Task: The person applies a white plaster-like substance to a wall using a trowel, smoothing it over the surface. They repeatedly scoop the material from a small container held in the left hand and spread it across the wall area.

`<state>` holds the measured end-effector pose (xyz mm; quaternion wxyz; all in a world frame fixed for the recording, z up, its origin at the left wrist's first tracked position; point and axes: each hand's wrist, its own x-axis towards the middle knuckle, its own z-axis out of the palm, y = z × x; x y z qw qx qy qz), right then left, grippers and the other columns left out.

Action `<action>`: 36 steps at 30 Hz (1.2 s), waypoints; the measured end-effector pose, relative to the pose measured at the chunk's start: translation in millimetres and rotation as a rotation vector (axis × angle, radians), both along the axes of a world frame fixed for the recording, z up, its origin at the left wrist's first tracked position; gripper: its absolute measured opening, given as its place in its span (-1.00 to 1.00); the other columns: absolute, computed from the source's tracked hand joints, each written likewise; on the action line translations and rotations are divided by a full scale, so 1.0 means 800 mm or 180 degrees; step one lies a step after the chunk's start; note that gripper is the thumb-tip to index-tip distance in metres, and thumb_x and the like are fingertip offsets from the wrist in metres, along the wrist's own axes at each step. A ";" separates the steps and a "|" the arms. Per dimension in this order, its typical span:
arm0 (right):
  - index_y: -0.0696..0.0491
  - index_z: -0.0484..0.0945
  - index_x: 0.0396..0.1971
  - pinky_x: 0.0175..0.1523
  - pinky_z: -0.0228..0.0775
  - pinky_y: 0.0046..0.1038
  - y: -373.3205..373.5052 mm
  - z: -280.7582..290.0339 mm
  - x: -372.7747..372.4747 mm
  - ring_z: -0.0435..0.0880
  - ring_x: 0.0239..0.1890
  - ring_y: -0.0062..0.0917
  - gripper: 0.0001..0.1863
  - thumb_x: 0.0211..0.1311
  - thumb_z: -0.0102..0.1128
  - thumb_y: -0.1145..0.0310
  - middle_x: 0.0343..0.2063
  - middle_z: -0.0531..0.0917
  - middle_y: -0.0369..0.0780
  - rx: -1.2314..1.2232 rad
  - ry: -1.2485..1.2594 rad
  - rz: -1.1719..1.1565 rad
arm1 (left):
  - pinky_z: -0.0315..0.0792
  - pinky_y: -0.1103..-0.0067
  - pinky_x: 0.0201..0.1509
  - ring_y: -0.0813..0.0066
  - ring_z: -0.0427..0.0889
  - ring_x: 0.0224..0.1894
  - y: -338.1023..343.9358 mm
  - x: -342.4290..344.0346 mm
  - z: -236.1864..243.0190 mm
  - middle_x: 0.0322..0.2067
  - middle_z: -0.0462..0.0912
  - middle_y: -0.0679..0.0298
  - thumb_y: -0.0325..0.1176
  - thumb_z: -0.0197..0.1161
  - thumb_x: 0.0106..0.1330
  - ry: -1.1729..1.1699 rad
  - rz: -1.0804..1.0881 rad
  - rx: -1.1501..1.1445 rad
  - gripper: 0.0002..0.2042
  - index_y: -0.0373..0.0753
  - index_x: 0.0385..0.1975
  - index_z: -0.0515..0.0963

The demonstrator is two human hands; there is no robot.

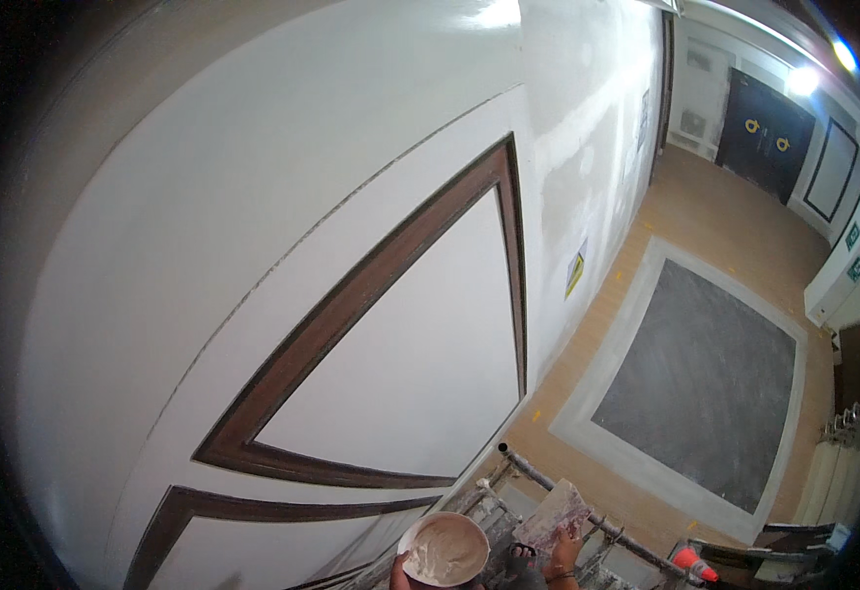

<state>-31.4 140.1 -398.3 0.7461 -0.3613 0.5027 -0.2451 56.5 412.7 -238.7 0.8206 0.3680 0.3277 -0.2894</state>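
Observation:
At the lower edge, my left hand (400, 573) grips the side of a round bowl (446, 548). Pale, creamy putty partly fills the bowl, with a smoothed, uneven surface. To the right of it, my right hand (563, 559) is closed on a putty-smeared scraper (552, 515) with a wide, flat, roughly rectangular face. The scraper is apart from the bowl and from the wall. Most of the fingers of my left hand are hidden under the bowl.
A white wall (420, 315) with dark brown panel moulding (351, 305) rises at left. Below my hands runs a scaffold pipe (538, 475). An orange cone (693, 563) stands lower right. A grey floor covering (705, 383) lies beyond, leading to dark double doors (766, 133).

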 end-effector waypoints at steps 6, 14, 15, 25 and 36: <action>0.11 0.28 0.32 0.05 0.33 -0.44 0.005 0.137 0.024 0.46 -0.05 -0.52 -0.41 0.25 0.08 0.44 0.01 0.51 -0.26 0.0718 0.0070 0.0228 | 0.26 0.07 0.37 0.09 0.37 0.31 0.016 -0.003 0.010 0.29 0.39 0.16 -0.02 0.03 0.34 -0.0150 0.0265 -0.0691 -0.41 -0.12 0.33 0.28; 0.14 0.46 0.13 0.00 0.39 -0.48 -0.030 0.337 0.055 0.57 -0.17 -0.44 -0.58 0.23 0.12 0.60 -0.05 0.62 -0.24 -0.3269 0.0269 0.2136 | 0.26 0.23 0.39 0.19 0.34 0.31 -0.014 0.117 0.112 0.34 0.27 0.16 0.02 -0.09 0.50 -0.1004 0.0126 0.0035 -0.42 -0.17 0.39 0.14; 0.11 0.46 0.15 -0.02 0.42 -0.49 -0.032 0.383 0.058 0.59 -0.21 -0.38 -0.51 0.18 0.12 0.65 -0.05 0.64 -0.21 -0.4393 0.0492 0.2662 | 0.27 0.24 0.39 0.19 0.34 0.32 -0.017 0.114 0.120 0.34 0.28 0.16 0.01 -0.08 0.51 -0.1039 0.0126 0.0032 -0.43 -0.18 0.39 0.14; -0.11 0.46 0.15 -0.22 0.55 -0.31 0.010 0.489 0.156 0.62 -0.19 -0.33 -0.46 0.08 0.24 0.38 -0.25 0.69 -0.26 -0.4474 0.0973 0.4719 | 0.48 0.39 0.23 0.31 0.46 0.22 -0.071 0.127 0.131 0.22 0.37 0.12 -0.16 0.09 0.47 -0.1413 -0.0204 0.0310 -0.43 -0.20 0.38 0.10; 0.09 0.56 0.01 -0.08 0.52 -0.26 -0.039 0.477 0.147 0.69 -0.12 -0.24 -0.66 0.23 0.19 0.38 -0.22 0.71 -0.08 -0.1819 -0.0010 0.4354 | 0.49 0.39 0.20 0.34 0.47 0.21 -0.100 0.134 0.192 0.22 0.40 0.15 -0.04 0.08 0.46 -0.1357 -0.0150 0.0455 -0.39 -0.21 0.38 0.11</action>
